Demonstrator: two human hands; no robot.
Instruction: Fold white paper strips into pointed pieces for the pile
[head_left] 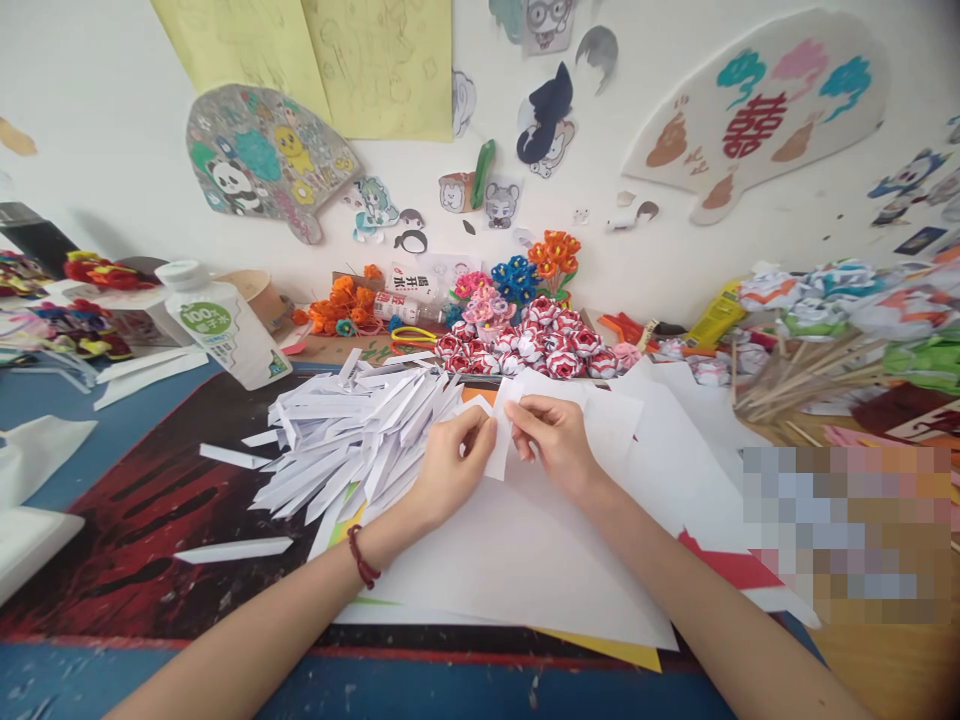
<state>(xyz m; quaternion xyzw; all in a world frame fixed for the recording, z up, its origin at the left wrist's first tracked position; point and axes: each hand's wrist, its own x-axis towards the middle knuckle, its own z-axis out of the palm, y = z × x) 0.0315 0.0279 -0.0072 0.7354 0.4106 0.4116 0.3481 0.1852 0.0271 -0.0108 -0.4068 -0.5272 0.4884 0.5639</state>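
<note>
White paper, a small flat-sided slip [499,458], sits raised between both hands near the middle of the scene, above a large plain white sheet [517,565]. Step in hand, judged from the grip: shaping or folding this one slip. Next move seems to call for lined-up edges and a firm press along the paper; any crease is too small to make out. Left hand [456,460], red braided bracelet [363,558] at its wrist, is clamped on the slip's left edge, thumb against curled forefinger. Right hand [553,435] pinches the upper right edge between thumb and forefinger, other fingers curled loosely below. Both forearms reach in from the near edge, converging. Just left: a heap of narrow folded white paper strips [352,440], partly on a black-and-red mat [142,530].
</note>
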